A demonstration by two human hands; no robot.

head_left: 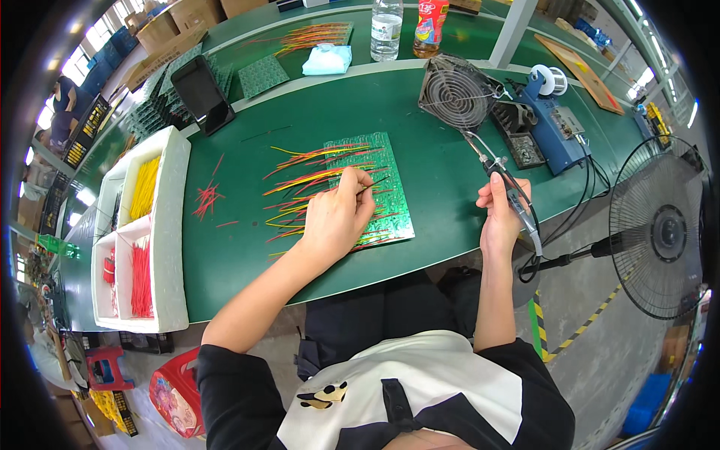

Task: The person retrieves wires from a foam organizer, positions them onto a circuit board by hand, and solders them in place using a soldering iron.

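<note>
A green circuit board (394, 214) lies on the green table (232, 247) with many red and yellow wires (300, 180) fanned out to its left. My left hand (337, 214) rests on the board and pinches a thin dark wire (373, 185) between its fingertips. My right hand (501, 214) hovers to the right of the board, off the table edge, gripping a soldering iron (510, 191) whose tip points up and left toward a small fan.
A white foam tray (176, 225) holds yellow and red wires at the left. Loose red wires (206, 199) lie beside it. A small fan (456, 91), a blue soldering station (555, 124), a phone (202, 94), two bottles and stacked boards stand behind. A floor fan (660, 232) stands at the right.
</note>
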